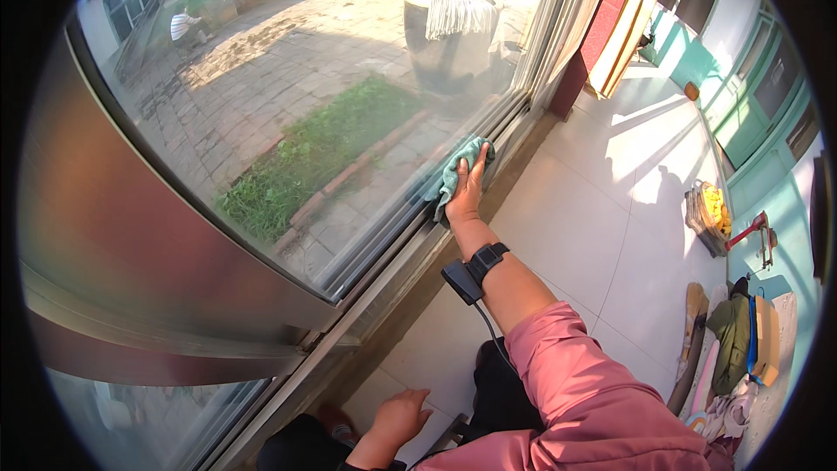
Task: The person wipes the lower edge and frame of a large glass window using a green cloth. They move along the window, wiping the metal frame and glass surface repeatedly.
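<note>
My right hand (pixel 466 191) is stretched out with a folded green cloth (pixel 451 173) under its fingers. The cloth presses on the lower edge of a large window pane (pixel 353 144), where glass meets the metal window frame (pixel 418 216). A black strap with a small box (pixel 472 275) and a cable sits on my right wrist. Down near my knees, my left hand (pixel 402 415) hovers with the thumb apart from the fingers, and no object shows in it. The window sill (pixel 356 340) runs diagonally between my legs and the glass.
Through the glass, a large vat (pixel 444 46) carries a mop (pixel 461 16), and a person (pixel 187 27) sits in the paved yard. Indoors, a basket with yellow contents (pixel 709 212), a red metal tool (pixel 752 232) and piled clothing (pixel 729 340) line the right wall above the tiled floor (pixel 569 203).
</note>
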`<state>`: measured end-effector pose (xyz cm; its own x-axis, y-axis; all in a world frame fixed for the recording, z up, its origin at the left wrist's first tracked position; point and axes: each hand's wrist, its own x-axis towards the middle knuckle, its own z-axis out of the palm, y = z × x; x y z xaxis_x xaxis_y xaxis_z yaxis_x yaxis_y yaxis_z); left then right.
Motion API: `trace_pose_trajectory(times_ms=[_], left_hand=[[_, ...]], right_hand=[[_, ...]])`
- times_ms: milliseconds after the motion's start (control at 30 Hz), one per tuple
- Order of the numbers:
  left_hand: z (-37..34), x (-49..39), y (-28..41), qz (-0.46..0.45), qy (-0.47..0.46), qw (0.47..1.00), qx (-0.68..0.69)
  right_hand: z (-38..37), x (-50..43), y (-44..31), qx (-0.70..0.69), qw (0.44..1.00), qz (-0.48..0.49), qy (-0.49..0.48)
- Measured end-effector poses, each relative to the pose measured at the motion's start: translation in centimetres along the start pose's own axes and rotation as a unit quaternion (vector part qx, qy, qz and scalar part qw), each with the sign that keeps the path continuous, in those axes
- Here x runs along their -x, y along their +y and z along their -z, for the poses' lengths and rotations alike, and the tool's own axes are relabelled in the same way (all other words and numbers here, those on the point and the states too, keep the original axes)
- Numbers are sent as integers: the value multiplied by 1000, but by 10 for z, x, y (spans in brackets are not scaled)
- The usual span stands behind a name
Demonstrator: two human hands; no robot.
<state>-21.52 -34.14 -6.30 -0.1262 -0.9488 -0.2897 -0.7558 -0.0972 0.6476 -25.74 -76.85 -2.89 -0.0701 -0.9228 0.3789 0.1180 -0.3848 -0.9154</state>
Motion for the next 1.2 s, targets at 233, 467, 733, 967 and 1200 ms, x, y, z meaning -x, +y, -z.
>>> trace_pose_trajectory(times_ms=[233,467,733,967,1200], left_hand=[[-2,-11,-11,-5,15,1000,-7],[-4,-22,-26,25,-1,999,46],[1,-32,-24,57,-3,998,32],[-5,-29,-26,35,-22,999,-19],[-6,-20,-17,-3,28,1000,-1]], right_hand=[[39,-108,42,80,988,-92,90],[69,-208,80,-41,989,-78,121],[96,-254,105,-6,991,-61,117],[153,-235,146,310,948,-57,54],[92,-9,172,365,909,-132,-150]])
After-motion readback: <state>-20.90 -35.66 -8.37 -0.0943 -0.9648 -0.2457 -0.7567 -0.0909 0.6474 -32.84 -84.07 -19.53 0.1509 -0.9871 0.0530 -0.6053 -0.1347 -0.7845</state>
